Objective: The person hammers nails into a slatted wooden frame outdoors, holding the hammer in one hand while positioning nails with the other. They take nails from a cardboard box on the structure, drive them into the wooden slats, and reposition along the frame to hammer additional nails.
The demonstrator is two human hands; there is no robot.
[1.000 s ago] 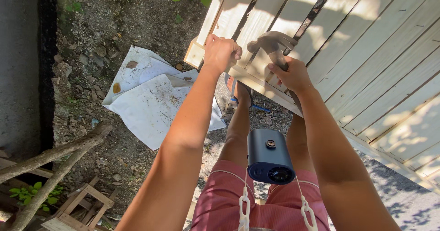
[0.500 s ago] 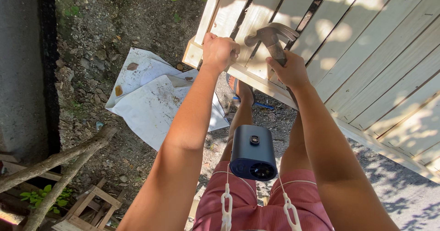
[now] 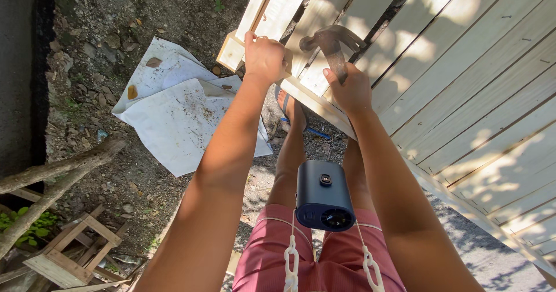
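Work in hand: the person is hammering at a pale wooden slatted panel [image 3: 463,89], which is leaning up and away to the right above bare ground.
Right hand: the right hand [image 3: 347,92] is closing tight round the handle of a claw hammer [image 3: 331,44], the grip sitting close under the metal head, which is hovering just above the slats near the panel's lower rail.
Left hand: the left hand [image 3: 264,57] is clamping its fingers over the end of the lower rail [image 3: 315,103], near the panel's bottom-left corner, steadying it.
Nail: no nail is clearly showing under the hammer head, so it cannot be told what is being struck.
Doing it well: judging from the grip, holding this high on the handle is giving control rather than force; short, square taps would suit, with the steadying fingers kept clear of the strike line along the rail.
Footing: a sandalled foot [image 3: 289,108] is resting on the ground just under the rail, so a slipping hammer could come down near it.
Sheets: crumpled white paper sheets [image 3: 174,112], dirt-stained with a few brown leaves on them, are lying on the ground left of the panel's corner; no print is readable.
Hanging device: a dark cylindrical device [image 3: 322,194] is hanging on white cords at the person's chest, above pinkish-red shorts [image 3: 324,263].
Other timber: a small wooden frame [image 3: 72,248] and rough branches [image 3: 52,176] are lying at the lower left.
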